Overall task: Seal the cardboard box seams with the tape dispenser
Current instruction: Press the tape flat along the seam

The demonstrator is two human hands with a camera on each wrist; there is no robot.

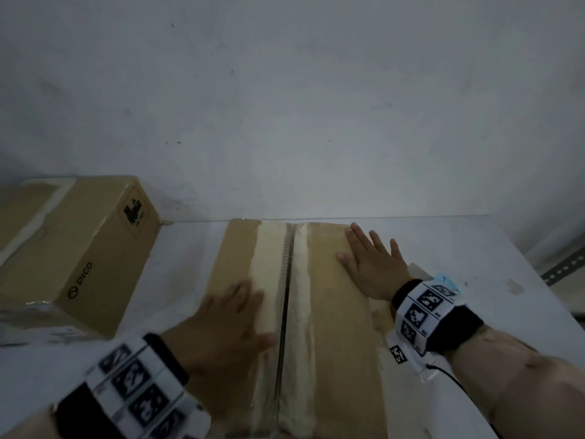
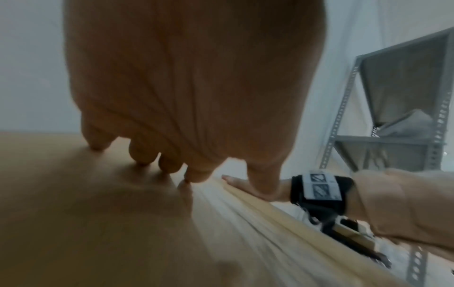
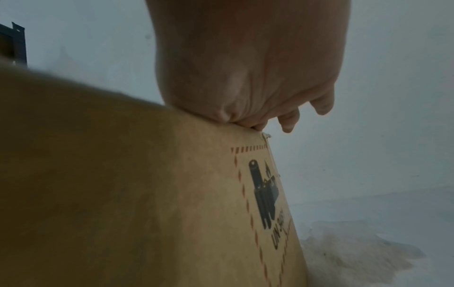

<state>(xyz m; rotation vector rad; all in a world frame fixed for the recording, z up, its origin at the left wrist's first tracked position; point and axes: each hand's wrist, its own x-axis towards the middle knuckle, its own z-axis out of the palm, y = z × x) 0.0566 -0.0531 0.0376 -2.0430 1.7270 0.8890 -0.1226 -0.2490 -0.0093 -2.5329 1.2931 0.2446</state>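
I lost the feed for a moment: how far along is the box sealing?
Done: both flaps of the brown cardboard box lie closed. In hand: the left hand and right hand press flat on them. Left: the dark centre seam looks untaped; no tape dispenser is in view.

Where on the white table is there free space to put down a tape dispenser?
The table is bare right of the box, beyond the right hand. A narrower bare strip lies between this box and the second box, past the left hand. The far left is crowded.
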